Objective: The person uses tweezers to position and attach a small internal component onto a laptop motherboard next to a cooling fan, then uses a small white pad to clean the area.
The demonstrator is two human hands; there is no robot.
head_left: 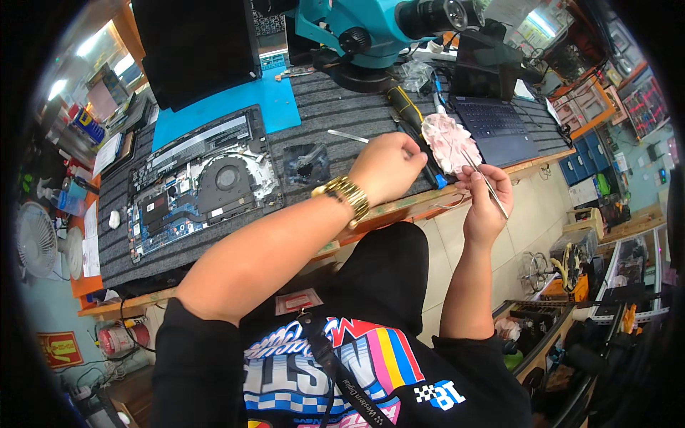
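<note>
Tweezers are clamped in the right hand, shaft slanted through its closed pinch, tips pointed at the pink-and-white pad, metal blade gripped in the curled left hand, opened laptop base laid farther left.

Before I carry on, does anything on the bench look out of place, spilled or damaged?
No spill or obvious damage shows. One stray-looking item: a small white wad lying loose on the grey striped mat, left of the opened laptop base and well away from the tweezers in the right hand; it resembles scrap.
</note>
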